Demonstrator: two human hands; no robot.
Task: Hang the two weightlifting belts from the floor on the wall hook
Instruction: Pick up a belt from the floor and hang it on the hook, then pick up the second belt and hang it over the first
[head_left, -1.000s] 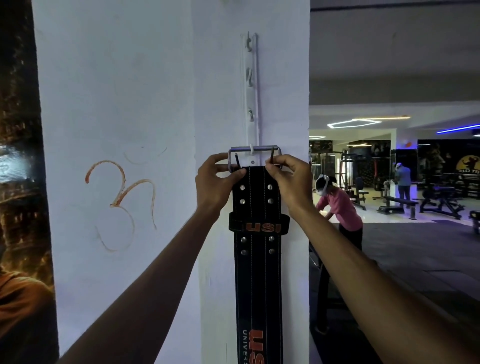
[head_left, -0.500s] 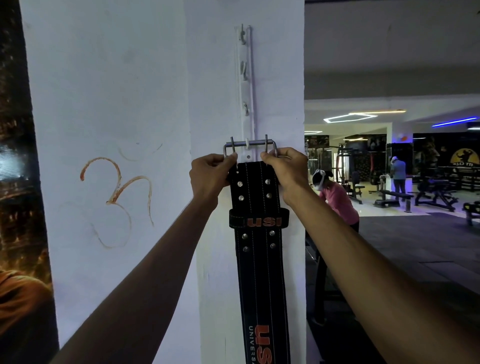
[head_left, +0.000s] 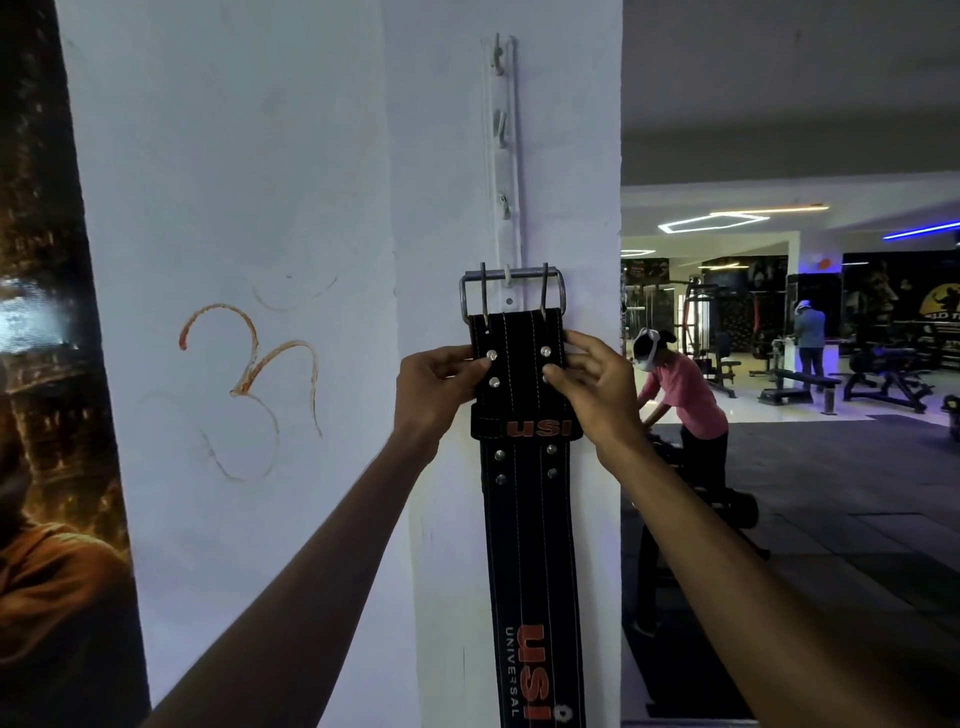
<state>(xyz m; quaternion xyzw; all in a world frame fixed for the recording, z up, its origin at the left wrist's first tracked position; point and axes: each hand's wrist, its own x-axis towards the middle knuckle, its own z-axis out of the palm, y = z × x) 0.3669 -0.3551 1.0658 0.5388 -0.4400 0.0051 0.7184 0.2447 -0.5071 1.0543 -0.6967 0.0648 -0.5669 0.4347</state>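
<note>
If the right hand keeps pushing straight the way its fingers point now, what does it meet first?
The right hand points leftward across the black USI belt; its fingertips look to be on the leather already. Beyond that, probably the left hand.

3 upper hooks free; belt on lowest.

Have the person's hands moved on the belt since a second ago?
Yes. Both the left hand and right hand slid down from the buckle, which sits on the bottom hook, to the strap's rivets.

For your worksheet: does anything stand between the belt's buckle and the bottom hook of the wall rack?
Nothing visible does. The buckle already hangs over the bottom hook, and both hands hold the belt just below it.
</note>
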